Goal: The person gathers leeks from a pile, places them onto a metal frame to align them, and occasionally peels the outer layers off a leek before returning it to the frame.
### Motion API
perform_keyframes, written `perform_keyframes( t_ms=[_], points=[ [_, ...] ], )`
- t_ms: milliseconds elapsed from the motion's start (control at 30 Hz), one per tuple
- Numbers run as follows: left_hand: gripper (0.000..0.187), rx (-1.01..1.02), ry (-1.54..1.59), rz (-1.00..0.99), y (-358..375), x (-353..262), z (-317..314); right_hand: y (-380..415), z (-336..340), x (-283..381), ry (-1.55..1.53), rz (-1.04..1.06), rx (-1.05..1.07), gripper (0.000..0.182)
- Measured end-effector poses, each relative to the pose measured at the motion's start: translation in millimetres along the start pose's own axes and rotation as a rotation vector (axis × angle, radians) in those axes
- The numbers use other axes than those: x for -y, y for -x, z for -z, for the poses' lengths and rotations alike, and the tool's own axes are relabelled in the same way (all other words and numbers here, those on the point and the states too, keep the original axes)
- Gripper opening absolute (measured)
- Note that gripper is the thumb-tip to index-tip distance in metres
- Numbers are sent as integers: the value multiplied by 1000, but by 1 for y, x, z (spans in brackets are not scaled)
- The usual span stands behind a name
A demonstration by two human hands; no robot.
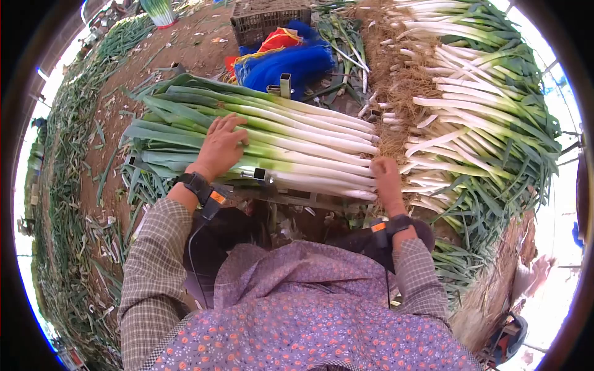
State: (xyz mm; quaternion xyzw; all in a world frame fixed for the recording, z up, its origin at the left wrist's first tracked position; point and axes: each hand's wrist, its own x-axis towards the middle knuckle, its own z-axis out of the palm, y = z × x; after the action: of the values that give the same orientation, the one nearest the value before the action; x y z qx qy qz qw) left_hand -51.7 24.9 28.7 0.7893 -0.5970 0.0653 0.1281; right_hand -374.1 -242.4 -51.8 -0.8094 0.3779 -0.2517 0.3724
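Note:
A row of leeks (309,139) lies side by side across a metal frame (285,85), green leaves to the left and white ends to the right. My left hand (223,145) rests on the leeks where green turns pale, its fingers apart. At the white root ends is my right hand (387,179), its fingers bent together against the tips of the lower stalks; whether it grips one cannot be made out. Both wrists wear dark straps with small orange-marked devices.
A large pile of leeks (476,105) with brown roots lies at the right. Beyond the frame are blue netting (284,68) and a dark crate (269,23). Leaf scraps (68,185) cover the ground at the left. A bundled bunch (159,12) stands at the back left.

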Motion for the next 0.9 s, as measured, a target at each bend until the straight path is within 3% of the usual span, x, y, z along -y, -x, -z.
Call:
perform_keyframes(
  t_ms=[67, 167, 200, 300, 433, 467, 567, 600, 700, 900],
  points=[
    [11, -46, -37, -33, -10, -3, -9, -13, 13, -29, -473, -182, -50, 38],
    [14, 51, 10, 93, -15, -4, -15, -14, -30, -66, -283, -246, -26, 62],
    [16, 0, -77, 92, -16, -3, -17, -8, -38, -61, -217, -275, -13, 72],
    [20, 47, -80, 219, -22, 0, -6, 18, -31, -6, 282, -105, 67, 78],
    [23, 42, -79, 141, -18, 6, -17, 15, -14, 37, 564, -209, 194, 78],
    [20, -33, -78, 111, -16, 3, -18, 16, -15, 41, 588, 76, -24, 66],
    [18, -19, -43, 121, -15, 3, -18, 7, -21, 59, 257, 289, -1, 51],
    [16, -28, -39, 119, -15, 3, -19, 3, -34, 74, 206, 394, -115, 30],
    [15, 0, -37, 144, -15, 1, -18, -23, -59, 60, 186, 61, 205, 18],
    [18, 57, -74, 209, -14, 0, -28, -21, -77, 40, 406, 168, 189, 13]
  ],
)
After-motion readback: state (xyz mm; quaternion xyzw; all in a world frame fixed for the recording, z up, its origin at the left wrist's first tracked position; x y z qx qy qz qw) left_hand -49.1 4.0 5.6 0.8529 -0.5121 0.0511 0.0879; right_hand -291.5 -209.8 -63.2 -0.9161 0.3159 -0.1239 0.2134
